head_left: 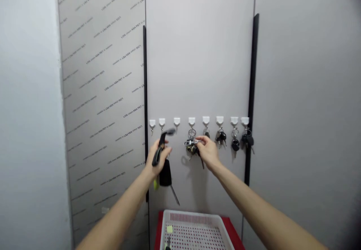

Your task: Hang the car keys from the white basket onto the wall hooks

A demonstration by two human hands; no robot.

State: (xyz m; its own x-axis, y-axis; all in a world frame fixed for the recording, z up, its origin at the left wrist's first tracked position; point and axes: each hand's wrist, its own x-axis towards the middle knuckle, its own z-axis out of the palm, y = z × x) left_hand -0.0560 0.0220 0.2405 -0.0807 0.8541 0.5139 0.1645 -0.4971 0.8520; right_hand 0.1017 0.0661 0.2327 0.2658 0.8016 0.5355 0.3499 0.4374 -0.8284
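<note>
My left hand (152, 163) is closed round a set of keys. From it hang a black car key (165, 174) with a long metal blade and a yellow-green tag (156, 183); a black strap (161, 141) sticks up above the fingers, slightly blurred. With thumb and fingers pinched, my right hand (209, 151) grips a metal clasp on a bunch of keys (193, 149). That bunch is just below the fourth white hook (191, 121) from the left, its ring (192, 132) at the hook. Whether the ring is fully on the hook, I cannot tell.
Key sets hang from hooks to the right, among them one black bunch (221, 135) and another (235, 144). Three hooks on the left, such as this one (176, 121), bear no keys. Below stands a white perforated basket (194, 218) on something red (232, 233).
</note>
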